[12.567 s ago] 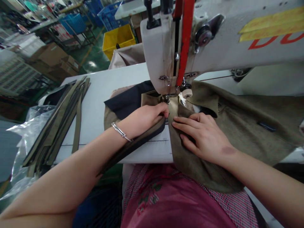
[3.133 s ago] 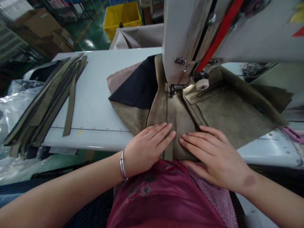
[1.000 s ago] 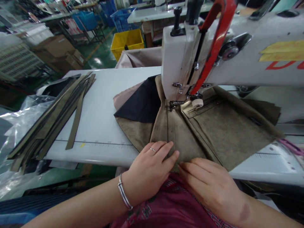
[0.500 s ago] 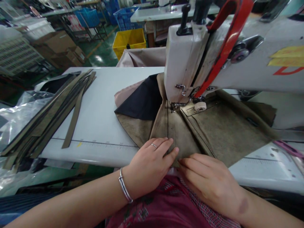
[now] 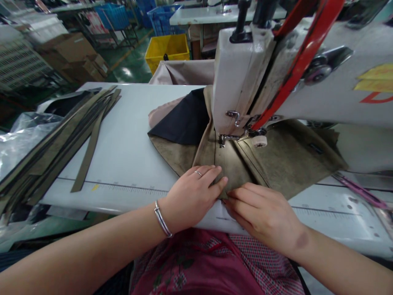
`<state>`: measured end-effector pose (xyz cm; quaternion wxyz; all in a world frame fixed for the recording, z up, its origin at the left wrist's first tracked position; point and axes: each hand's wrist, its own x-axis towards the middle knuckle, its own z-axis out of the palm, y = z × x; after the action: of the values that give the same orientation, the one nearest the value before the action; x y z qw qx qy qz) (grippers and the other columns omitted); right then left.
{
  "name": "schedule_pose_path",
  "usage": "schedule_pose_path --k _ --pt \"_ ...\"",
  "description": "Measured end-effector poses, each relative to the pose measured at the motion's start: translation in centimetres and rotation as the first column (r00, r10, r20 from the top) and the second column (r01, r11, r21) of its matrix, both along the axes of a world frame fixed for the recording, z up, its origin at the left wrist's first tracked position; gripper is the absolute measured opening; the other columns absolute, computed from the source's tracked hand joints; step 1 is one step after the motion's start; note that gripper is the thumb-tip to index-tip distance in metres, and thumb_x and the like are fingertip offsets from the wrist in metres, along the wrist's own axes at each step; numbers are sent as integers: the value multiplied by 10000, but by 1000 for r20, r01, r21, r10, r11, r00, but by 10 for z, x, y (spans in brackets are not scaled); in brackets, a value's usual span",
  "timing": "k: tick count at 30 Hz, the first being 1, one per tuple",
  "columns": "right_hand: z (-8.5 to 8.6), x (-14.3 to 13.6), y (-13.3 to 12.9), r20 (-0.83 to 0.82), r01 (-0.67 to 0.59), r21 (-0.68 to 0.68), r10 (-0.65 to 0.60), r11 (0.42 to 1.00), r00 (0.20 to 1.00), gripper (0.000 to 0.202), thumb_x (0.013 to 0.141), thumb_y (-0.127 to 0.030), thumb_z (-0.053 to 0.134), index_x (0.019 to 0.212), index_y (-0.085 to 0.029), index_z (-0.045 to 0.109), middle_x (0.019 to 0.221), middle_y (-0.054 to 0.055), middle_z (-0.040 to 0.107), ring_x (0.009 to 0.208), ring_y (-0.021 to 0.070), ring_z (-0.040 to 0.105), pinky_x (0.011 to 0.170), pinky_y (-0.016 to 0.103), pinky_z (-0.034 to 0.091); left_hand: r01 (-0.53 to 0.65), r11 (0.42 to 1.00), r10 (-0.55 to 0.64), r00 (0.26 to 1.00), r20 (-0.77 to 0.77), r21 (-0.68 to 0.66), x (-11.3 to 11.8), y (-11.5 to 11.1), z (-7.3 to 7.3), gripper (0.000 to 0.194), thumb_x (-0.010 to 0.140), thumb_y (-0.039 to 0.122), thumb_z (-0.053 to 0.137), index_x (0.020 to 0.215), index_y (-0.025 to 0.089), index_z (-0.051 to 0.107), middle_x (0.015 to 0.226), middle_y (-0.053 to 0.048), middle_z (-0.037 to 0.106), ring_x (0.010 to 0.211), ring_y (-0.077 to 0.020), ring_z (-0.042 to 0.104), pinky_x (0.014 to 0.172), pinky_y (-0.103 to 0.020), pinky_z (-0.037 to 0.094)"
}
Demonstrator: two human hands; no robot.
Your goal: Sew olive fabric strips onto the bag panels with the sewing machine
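Note:
An olive-brown suede-like fabric piece (image 5: 233, 170) lies under the presser foot (image 5: 222, 140) of a white sewing machine (image 5: 233, 82), with a stitched line running toward me. My left hand (image 5: 196, 194), wearing a ring and a silver bangle, rests palm down on its near part, fingers stretched out. Just right of it, my right hand (image 5: 264, 209) pinches the fabric's near edge; its thumb is mostly hidden. Dark lining (image 5: 181, 121) and a pinkish layer (image 5: 162, 111) fold out at the left. A small dark label (image 5: 315, 148) shows on the right part.
Olive strips (image 5: 61, 151) lie stacked on the table's left end, beside clear plastic (image 5: 27, 135). Purple-handled scissors or snips (image 5: 362, 192) lie at the right. A red lever (image 5: 297, 69) slants across the machine head. Beyond are a yellow crate (image 5: 167, 51) and cardboard boxes (image 5: 75, 53).
Both hands and the fabric have moved forward, away from my body, with more cloth passing under the presser foot. The fabric's near edge now lies farther up the table.

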<state>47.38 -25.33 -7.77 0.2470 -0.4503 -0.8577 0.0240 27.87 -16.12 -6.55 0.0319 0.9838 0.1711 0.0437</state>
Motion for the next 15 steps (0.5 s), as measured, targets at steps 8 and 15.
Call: schedule_pose_path --k 8,15 --pt "4 8 21 71 -14 2 13 1000 997 193 906 -152 532 758 -161 656 751 31 599 714 149 514 613 307 420 31 999 -31 999 16 30 9 21 0 393 963 265 458 1329 139 520 1365 -160 514 1239 -266 511 1007 -456 475" --pt "4 16 38 118 5 28 -8 1000 993 206 910 -150 521 773 -173 673 730 21 596 688 141 496 596 305 387 45 994 -46 999 15 101 17 37 0 382 963 287 460 1301 133 544 1295 -152 551 1157 -276 547 926 -436 514"
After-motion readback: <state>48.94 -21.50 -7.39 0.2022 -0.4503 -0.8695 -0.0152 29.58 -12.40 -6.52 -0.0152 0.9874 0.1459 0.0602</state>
